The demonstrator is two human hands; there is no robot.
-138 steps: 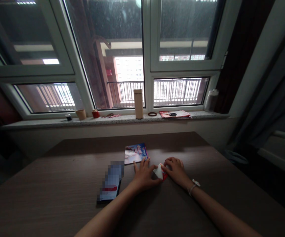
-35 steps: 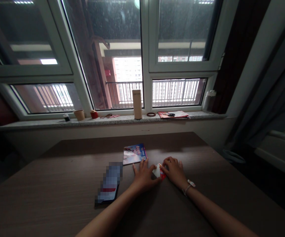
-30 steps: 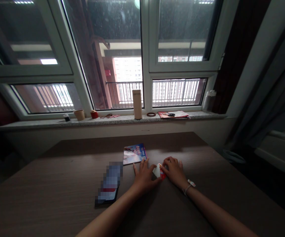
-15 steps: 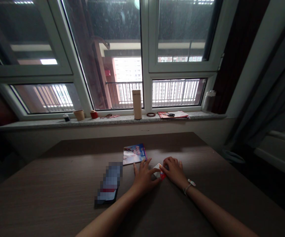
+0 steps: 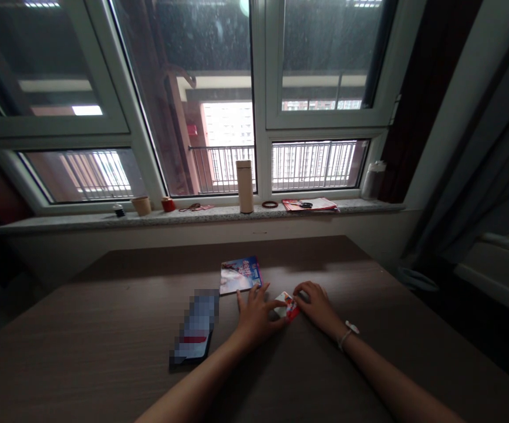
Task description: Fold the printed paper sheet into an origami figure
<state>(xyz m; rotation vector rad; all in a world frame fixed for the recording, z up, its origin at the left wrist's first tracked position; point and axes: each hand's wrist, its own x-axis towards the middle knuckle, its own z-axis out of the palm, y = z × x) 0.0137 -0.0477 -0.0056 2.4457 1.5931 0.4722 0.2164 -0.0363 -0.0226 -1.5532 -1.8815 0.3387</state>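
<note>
Small paper point(image 5: 293, 309) lies on the surface point(image 5: 276, 382) between the hands. Left hand's point(image 5: 255, 315) fingers spread, touching it — best kept pinned flat for a clean crease. Right hand point(image 5: 318, 304) at its edge — can't tell if pinching. Versus earlier, right hand shifted outward, more red print showing.

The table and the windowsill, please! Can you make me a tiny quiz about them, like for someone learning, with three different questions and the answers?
1. True or false: the beige flask stands upright on the speckled windowsill.

2. Pick one. What is the index finger of the left hand touching?
A) the phone
B) the red-and-white paper
C) the brown cup

3. Left or right: on which of the person's wrists is the bracelet?

Key: 1. True. 2. B. 3. Right.
</note>
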